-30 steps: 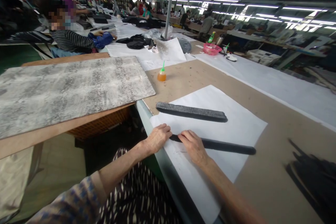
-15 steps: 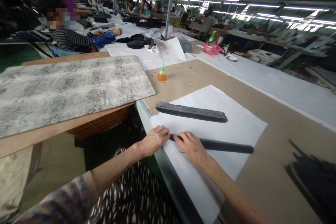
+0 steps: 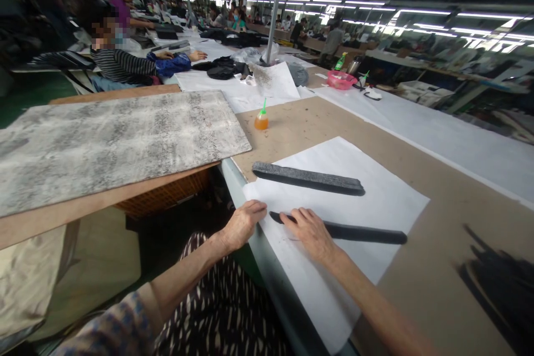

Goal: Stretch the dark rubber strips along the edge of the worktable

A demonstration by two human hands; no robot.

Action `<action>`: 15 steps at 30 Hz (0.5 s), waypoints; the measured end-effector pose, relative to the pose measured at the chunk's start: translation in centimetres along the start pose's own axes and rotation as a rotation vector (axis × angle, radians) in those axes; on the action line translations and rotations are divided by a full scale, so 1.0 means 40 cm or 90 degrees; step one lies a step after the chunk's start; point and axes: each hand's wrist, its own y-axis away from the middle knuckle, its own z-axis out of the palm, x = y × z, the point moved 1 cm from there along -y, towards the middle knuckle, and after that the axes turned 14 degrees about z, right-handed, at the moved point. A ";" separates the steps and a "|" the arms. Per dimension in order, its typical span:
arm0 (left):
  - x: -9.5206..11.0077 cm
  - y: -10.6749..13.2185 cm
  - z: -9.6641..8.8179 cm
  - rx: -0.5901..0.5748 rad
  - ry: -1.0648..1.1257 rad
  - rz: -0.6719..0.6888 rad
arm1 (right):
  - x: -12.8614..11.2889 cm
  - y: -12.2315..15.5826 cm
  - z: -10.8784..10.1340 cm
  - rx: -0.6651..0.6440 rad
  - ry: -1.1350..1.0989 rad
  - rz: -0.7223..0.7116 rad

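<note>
Where hand (image 3: pixel 311 235) rests, strip (image 3: pixel 367 233) seems pinned.

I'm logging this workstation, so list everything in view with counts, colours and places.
brown tabletop: one, brown, centre right
white sheet: one, white, on the tabletop
black strip: one, black, on the sheet
grey strip: one or a stack, grey over black, on the sheet
mottled board: one, pale grey, left
squeeze bottle: one, orange, green tip, beyond the sheet
pink container: one, pink, farther back
green bottle: one, green, by the container
dark pieces: count unclear, black, right edge
metal post: one, grey, upper centre
ceiling lights: many, white, overhead
co-workers: several, mixed clothing, background
left hand: one, bare, near the black strip
right hand: one, bare, on the black strip
</note>
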 end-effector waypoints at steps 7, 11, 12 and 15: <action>0.016 0.011 -0.014 0.149 0.108 -0.088 | -0.004 0.030 -0.010 -0.019 0.027 0.007; 0.036 0.038 -0.020 0.323 0.182 -0.300 | -0.046 0.000 -0.009 -0.017 0.017 -0.023; 0.038 0.047 -0.016 0.333 0.222 -0.363 | -0.057 -0.011 -0.008 -0.014 0.014 -0.033; 0.031 0.068 0.015 0.298 0.388 -0.489 | -0.086 -0.039 -0.004 0.000 0.000 -0.057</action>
